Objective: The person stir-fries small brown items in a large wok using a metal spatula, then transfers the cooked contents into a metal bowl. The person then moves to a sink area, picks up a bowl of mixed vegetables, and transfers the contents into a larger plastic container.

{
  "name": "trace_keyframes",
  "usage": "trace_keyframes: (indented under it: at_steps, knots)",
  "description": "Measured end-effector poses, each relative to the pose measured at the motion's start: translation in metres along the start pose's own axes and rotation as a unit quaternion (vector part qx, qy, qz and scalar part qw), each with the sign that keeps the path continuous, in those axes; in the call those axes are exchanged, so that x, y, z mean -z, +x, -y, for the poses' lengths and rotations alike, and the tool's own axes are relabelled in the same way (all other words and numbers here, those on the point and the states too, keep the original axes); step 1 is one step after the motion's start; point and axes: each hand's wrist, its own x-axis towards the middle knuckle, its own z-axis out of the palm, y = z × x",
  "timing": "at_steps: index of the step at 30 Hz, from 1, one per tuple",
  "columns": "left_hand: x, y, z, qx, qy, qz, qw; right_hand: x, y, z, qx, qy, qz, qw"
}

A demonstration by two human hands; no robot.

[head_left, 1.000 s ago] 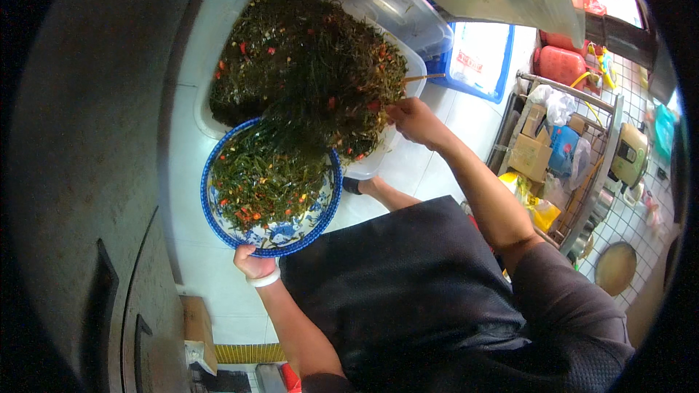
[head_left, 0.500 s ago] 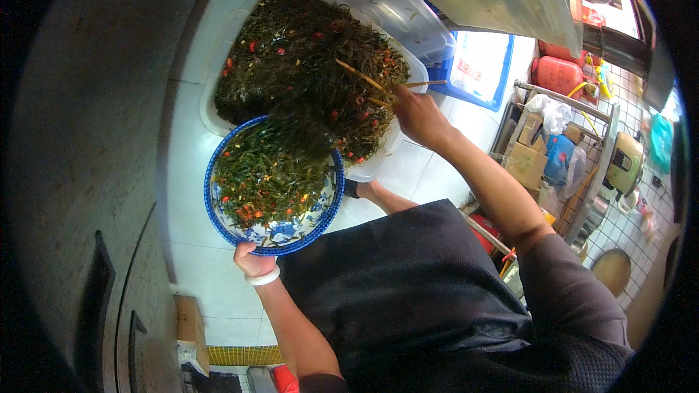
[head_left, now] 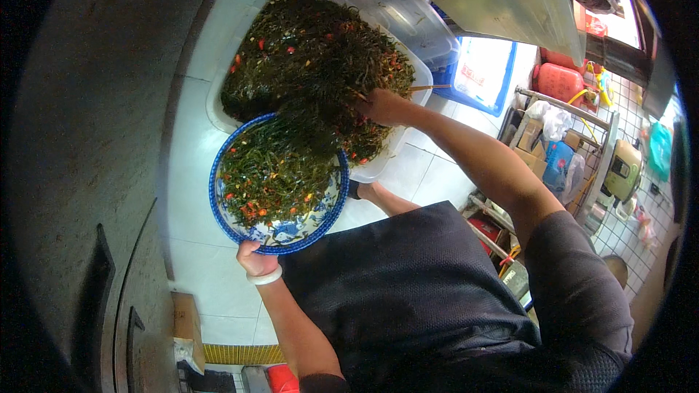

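Note:
My left hand grips the near rim of a white bowl with a blue pattern, thumb over the edge. Dark green shredded seaweed with red chili bits fills most of the bowl. Beyond it is a clear plastic tub full of the same seaweed mix; the bowl overlaps the tub's near left corner. My right hand is closed around wooden chopsticks, whose tips are buried or hidden in a dark clump of seaweed spanning tub and bowl.
A clear lid or second tub leans behind the seaweed tub. A blue-edged white container stands to its right. Farther right, a metal rack holds boxes and bags. A grey metal cabinet rises along the left.
My right hand has moved left with the chopsticks, closer to the bowl, bringing the clump along. My left hand keeps its grip on the bowl, which barely shifts.

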Motion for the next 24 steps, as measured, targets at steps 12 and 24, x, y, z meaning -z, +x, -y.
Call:
trace_keyframes:
  at_steps: [12,24]
  knots:
    - [-0.013,-0.004,-0.004,-0.002,-0.014,0.017,1.000,-0.024,-0.035,0.028,-0.041,0.863,0.079,0.497]
    - [-0.014,-0.005,-0.003,-0.014,0.003,0.013,1.000,0.025,-0.098,0.129,-0.121,0.343,-0.023,0.931]
